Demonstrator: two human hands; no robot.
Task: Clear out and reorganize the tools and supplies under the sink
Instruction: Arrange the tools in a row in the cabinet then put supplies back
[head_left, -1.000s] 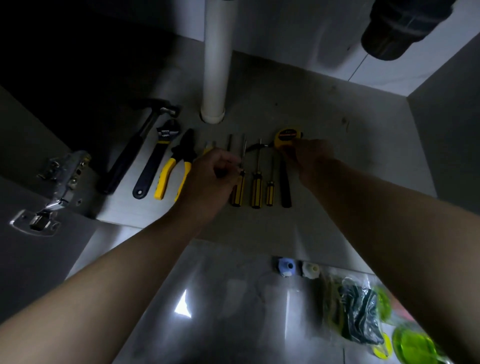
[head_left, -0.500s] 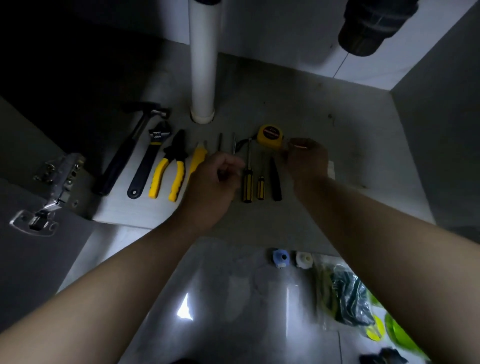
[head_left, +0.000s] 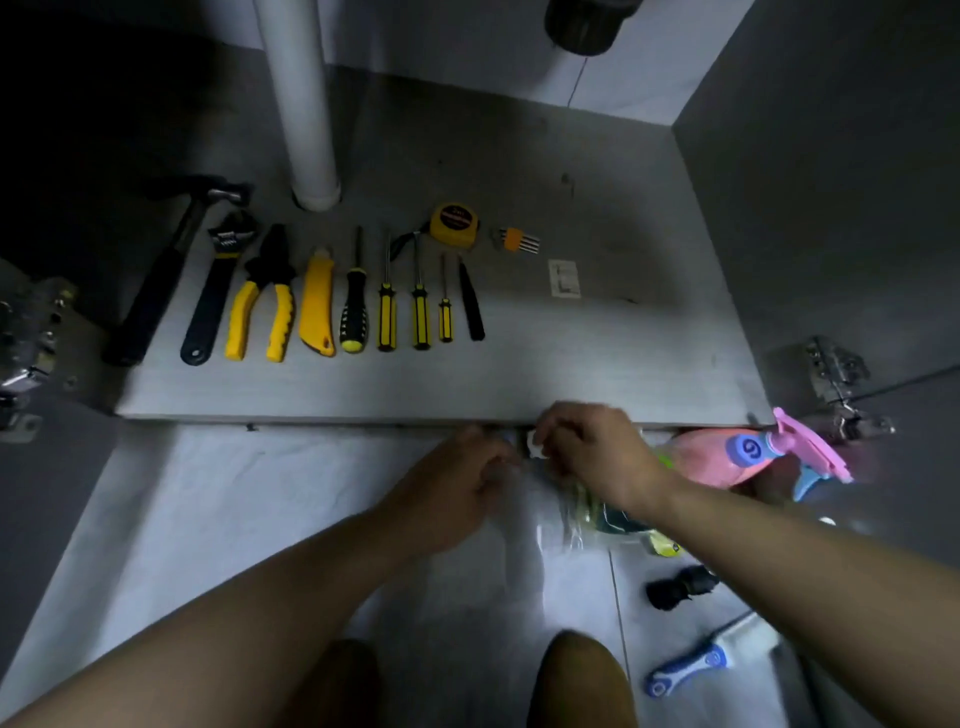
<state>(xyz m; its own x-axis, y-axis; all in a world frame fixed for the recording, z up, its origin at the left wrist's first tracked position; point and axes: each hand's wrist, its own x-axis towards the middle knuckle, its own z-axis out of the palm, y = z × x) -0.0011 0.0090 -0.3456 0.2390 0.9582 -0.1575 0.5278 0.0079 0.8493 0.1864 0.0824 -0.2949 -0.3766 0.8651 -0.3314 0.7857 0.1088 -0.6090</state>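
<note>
Yellow-and-black row: hand tools lie side by side on the grey cabinet floor (head_left: 597, 338), handles toward the near edge.
Row, left to right: black-handled hammer (head_left: 156, 280), adjustable wrench (head_left: 218, 291), pliers (head_left: 262, 306) with yellow handles, yellow utility knife (head_left: 317, 306), black screwdriver (head_left: 354, 306) with a yellow butt, three yellow-and-black screwdrivers (head_left: 420, 312) stepping down in size, and a slim black tool (head_left: 470, 306).
Far side of the row: a yellow tape measure (head_left: 454, 223) with its dark strap looping to the left. Just right of it is a hex key set (head_left: 517, 240) in an orange holder. Nearer and further right is a small white label (head_left: 564, 278).
White pipe (head_left: 306, 104): rises from the cabinet floor beyond the left half of the row.
Hinges: a metal hinge (head_left: 836, 374) at the right wall, another at the left.
Left grip (head_left: 452, 493): over the pale room floor (head_left: 208, 519) just short of the cabinet edge. Its fingers are curled and blurred, so I cannot tell whether it is grasping anything.
Right grip (head_left: 592, 457): just right of the left one, grasping a small white piece (head_left: 535, 447) between thumb and fingers at the cabinet edge.
Room-floor supplies: a clear plastic bag (head_left: 597, 514) of yellow-green and dark things under the right wrist. A pink spray bottle (head_left: 711, 457) lies on its side to the right. A black fitting (head_left: 680, 590) and a blue-and-white handled tool (head_left: 696, 665) lie nearer.
</note>
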